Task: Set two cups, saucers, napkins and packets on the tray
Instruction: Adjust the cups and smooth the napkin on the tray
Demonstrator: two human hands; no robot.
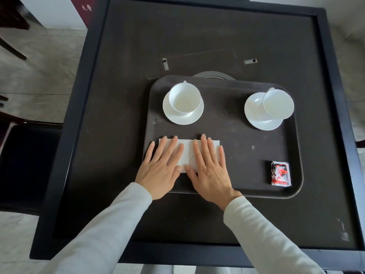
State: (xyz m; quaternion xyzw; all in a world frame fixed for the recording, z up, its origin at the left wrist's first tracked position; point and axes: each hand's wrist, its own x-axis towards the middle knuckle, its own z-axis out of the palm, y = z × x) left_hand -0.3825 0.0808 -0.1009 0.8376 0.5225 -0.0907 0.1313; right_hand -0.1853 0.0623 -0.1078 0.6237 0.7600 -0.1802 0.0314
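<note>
A dark tray (246, 147) lies on the table. At its back left a white cup (184, 97) stands on a white saucer (182, 117). At the back right a second white cup (278, 103) stands on another saucer (254, 113). A white napkin (188, 149) lies flat at the tray's front left. My left hand (162, 165) and my right hand (209, 167) press flat on it, fingers spread, covering most of it. Red, black and white packets (280, 174) sit in a small pile at the tray's front right.
The tray sits on a dark square table (118, 115) with a raised black rim. A round dark insert (214, 75) shows just behind the tray. A dark chair (23, 165) stands to the left, on a pale floor.
</note>
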